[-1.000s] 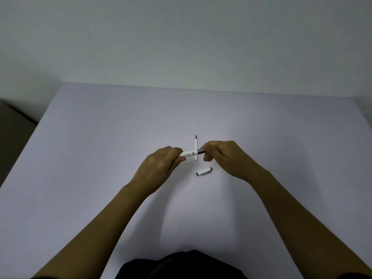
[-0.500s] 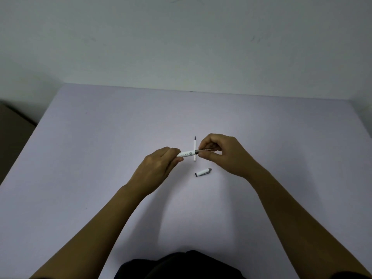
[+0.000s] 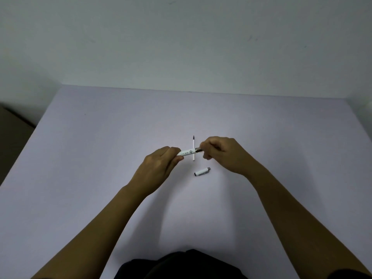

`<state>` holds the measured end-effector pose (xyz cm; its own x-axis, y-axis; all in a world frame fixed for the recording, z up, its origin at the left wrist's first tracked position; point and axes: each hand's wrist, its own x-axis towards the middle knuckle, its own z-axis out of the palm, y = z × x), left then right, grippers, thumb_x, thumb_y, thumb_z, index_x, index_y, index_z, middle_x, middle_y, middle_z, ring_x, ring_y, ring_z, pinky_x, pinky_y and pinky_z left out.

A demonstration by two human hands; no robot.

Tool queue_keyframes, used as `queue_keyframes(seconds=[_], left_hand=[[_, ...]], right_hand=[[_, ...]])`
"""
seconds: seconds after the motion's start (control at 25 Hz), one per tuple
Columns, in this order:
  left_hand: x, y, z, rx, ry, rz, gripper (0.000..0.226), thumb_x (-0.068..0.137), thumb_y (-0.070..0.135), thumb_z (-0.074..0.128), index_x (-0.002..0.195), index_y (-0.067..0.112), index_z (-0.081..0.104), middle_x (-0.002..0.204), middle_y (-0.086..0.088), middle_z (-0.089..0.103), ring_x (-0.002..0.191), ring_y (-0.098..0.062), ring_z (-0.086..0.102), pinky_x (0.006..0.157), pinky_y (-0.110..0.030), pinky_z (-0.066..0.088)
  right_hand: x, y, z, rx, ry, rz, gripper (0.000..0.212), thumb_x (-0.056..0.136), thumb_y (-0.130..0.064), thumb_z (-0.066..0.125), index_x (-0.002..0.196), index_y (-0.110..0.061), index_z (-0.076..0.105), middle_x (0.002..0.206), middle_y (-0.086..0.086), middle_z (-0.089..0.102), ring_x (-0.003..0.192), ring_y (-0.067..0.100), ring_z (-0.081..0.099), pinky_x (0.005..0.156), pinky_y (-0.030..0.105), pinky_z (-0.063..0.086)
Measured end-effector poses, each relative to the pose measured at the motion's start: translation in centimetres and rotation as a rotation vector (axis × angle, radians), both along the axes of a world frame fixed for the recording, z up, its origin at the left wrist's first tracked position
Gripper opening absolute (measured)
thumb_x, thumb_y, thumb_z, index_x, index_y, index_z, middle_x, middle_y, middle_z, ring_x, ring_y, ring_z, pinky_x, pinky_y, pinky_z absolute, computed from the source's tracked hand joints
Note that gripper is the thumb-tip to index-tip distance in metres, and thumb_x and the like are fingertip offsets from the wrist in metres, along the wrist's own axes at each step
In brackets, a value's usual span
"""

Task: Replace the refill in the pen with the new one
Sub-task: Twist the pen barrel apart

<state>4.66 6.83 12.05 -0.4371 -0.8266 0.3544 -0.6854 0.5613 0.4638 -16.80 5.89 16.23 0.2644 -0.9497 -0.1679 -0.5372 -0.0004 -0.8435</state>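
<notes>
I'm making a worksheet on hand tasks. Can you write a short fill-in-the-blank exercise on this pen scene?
1. The white pen barrel is held by ____ hands.
2. The pen cap lies on the ____.
3. The spare refill lies on the table with its dark tip pointing ____ from the person.
4. The left hand grips the barrel's ____ end.

Missing words: both; table; away; left

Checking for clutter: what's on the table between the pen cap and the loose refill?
Nothing: in the head view, bare table separates pen cap and refill.
</notes>
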Motion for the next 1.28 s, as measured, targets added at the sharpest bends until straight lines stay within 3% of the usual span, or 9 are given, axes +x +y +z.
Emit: queue_keyframes(seconds=[0.08, 0.2, 0.36, 0.48, 0.6, 0.72, 0.84, 1.0, 1.28], left_hand=[[0.0, 0.0, 0.0, -0.001, 0.005, 0.003, 0.046, 0.096, 0.043, 0.025, 0.094, 0.010, 0.056, 0.070, -0.004, 0.055, 0.060, -0.012, 0.038, 0.055, -0.018, 0.025], [0.0, 0.0, 0.0, 0.020, 0.051, 0.014, 0.043, 0.096, 0.041, 0.028, 0.096, 0.008, 0.056, 0.073, -0.005, 0.056, 0.064, -0.012, 0.038, 0.057, -0.018, 0.027], [0.0, 0.1, 0.0, 0.017, 0.065, 0.018, 0.043, 0.096, 0.041, 0.029, 0.097, 0.007, 0.057, 0.073, -0.005, 0.056, 0.064, -0.006, 0.030, 0.058, -0.018, 0.026], [0.1, 0.2, -0.1, 0.027, 0.078, 0.020, 0.044, 0.096, 0.041, 0.030, 0.098, 0.007, 0.057, 0.075, -0.006, 0.058, 0.064, -0.011, 0.037, 0.058, -0.018, 0.027], [0.1, 0.3, -0.2, 0.032, 0.080, 0.019, 0.043, 0.096, 0.041, 0.030, 0.097, 0.007, 0.057, 0.074, -0.005, 0.056, 0.063, -0.011, 0.037, 0.057, -0.019, 0.027], [0.2, 0.4, -0.3, 0.045, 0.082, 0.023, 0.043, 0.095, 0.042, 0.029, 0.097, 0.009, 0.056, 0.074, -0.005, 0.057, 0.064, -0.012, 0.038, 0.056, -0.020, 0.028], [0.2, 0.4, -0.5, 0.116, 0.106, 0.036, 0.042, 0.093, 0.045, 0.034, 0.098, 0.011, 0.057, 0.073, 0.000, 0.054, 0.065, -0.009, 0.038, 0.057, -0.017, 0.029], [-0.1, 0.7, -1.1, 0.137, 0.068, 0.015, 0.037, 0.090, 0.042, 0.042, 0.095, 0.012, 0.063, 0.074, 0.002, 0.053, 0.064, -0.010, 0.044, 0.057, -0.021, 0.035], [-1.1, 0.8, -0.5, 0.137, 0.088, 0.044, 0.034, 0.085, 0.039, 0.055, 0.071, 0.008, 0.061, 0.059, 0.005, 0.038, 0.051, -0.012, 0.033, 0.049, -0.016, 0.020]], right_hand=[[0.0, 0.0, 0.1, -0.020, -0.033, 0.005, 0.009, 0.085, -0.024, 0.063, 0.082, -0.016, 0.064, 0.073, -0.011, 0.066, 0.067, 0.013, 0.061, 0.062, 0.014, 0.044], [0.0, 0.0, 0.4, -0.022, -0.113, -0.002, 0.013, 0.078, -0.023, 0.072, 0.087, -0.024, 0.062, 0.083, -0.011, 0.066, 0.076, 0.000, 0.063, 0.069, 0.008, 0.048], [0.2, -0.1, 0.4, -0.031, -0.027, -0.040, 0.012, 0.085, -0.028, 0.063, 0.088, -0.017, 0.067, 0.077, -0.007, 0.068, 0.079, 0.021, 0.066, 0.067, 0.019, 0.047], [0.4, 0.0, 0.9, 0.008, -0.118, -0.032, 0.018, 0.080, -0.023, 0.069, 0.097, -0.021, 0.062, 0.086, -0.006, 0.068, 0.081, 0.013, 0.067, 0.073, 0.019, 0.051], [0.7, 0.0, 0.9, 0.027, -0.056, -0.081, 0.016, 0.085, -0.033, 0.061, 0.093, -0.019, 0.065, 0.081, -0.001, 0.070, 0.084, 0.023, 0.067, 0.078, 0.031, 0.052], [0.8, 0.1, 0.9, 0.025, -0.111, -0.071, 0.003, 0.083, -0.018, 0.067, 0.085, -0.018, 0.065, 0.084, 0.005, 0.071, 0.080, 0.024, 0.067, 0.077, 0.031, 0.053], [0.5, 0.2, 0.8, 0.040, -0.214, -0.076, 0.020, 0.078, -0.007, 0.070, 0.088, -0.023, 0.064, 0.085, -0.002, 0.067, 0.080, 0.010, 0.067, 0.082, 0.026, 0.056], [1.0, 0.1, 0.8, 0.005, -0.280, -0.078, 0.024, 0.081, -0.004, 0.067, 0.094, -0.023, 0.062, 0.090, -0.002, 0.069, 0.085, 0.008, 0.068, 0.083, 0.021, 0.055], [2.4, 0.4, 0.6, -0.017, -0.402, -0.120, 0.036, 0.089, -0.004, 0.056, 0.113, -0.030, 0.050, 0.102, -0.008, 0.068, 0.095, 0.005, 0.066, 0.084, 0.016, 0.051]])
